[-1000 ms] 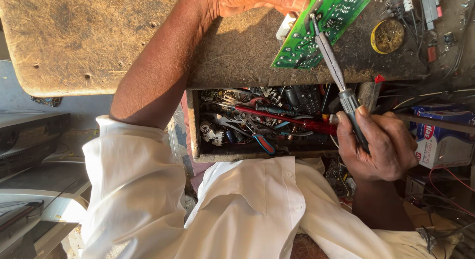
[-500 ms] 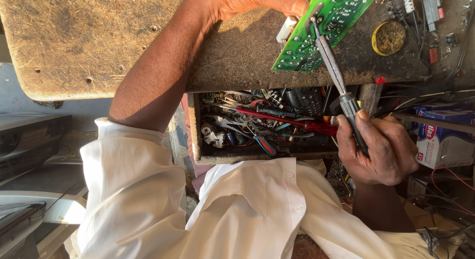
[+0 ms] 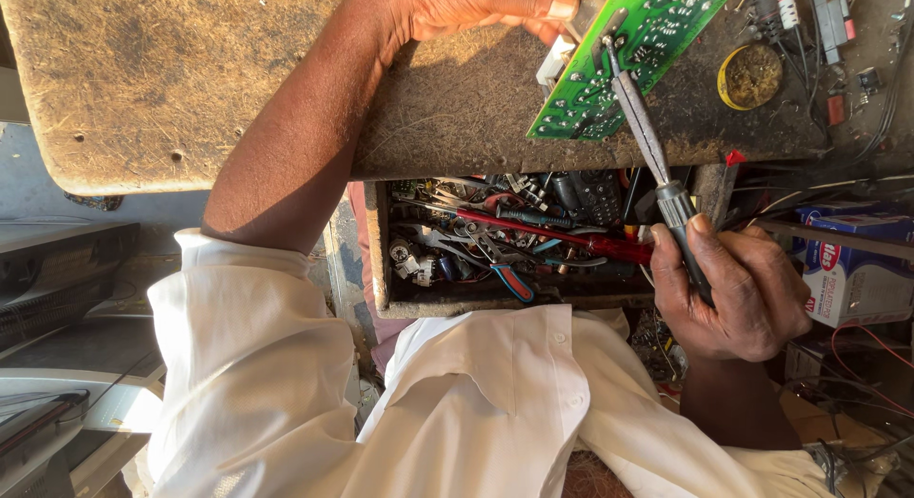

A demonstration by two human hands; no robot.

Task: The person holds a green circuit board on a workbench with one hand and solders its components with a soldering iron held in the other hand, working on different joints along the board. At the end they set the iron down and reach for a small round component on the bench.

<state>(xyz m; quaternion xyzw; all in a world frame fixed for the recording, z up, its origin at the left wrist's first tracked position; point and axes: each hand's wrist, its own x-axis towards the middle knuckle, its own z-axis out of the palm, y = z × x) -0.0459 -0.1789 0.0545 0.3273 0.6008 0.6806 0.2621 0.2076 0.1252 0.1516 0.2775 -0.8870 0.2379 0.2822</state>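
Right hand point(image 3: 733, 293) wrapped tight round the dark handle of a soldering iron point(image 3: 657, 169), long metal shaft angled up so the tip meets the solder side of a green circuit board point(image 3: 633, 55). Left hand point(image 3: 486, 5) closed on the board's upper edge at the top of the frame, fingers pinching it — tilted on edge against the worn brown tabletop point(image 3: 190, 89), likely to steady it and turn the joints toward the tip. Close by on the tabletop, a small round yellow tin point(image 3: 749, 76) of brownish paste, within easy reach of the iron. Below the tabletop edge, an open drawer point(image 3: 376, 250) crammed with tools — a red-handled screwdriver point(image 3: 543, 233), blue-handled pliers point(image 3: 509, 279), loose metal bits. Farther right, a blue and white carton point(image 3: 852, 269) among tangled wires. White shirt sleeves point(image 3: 248, 346) in the foreground.
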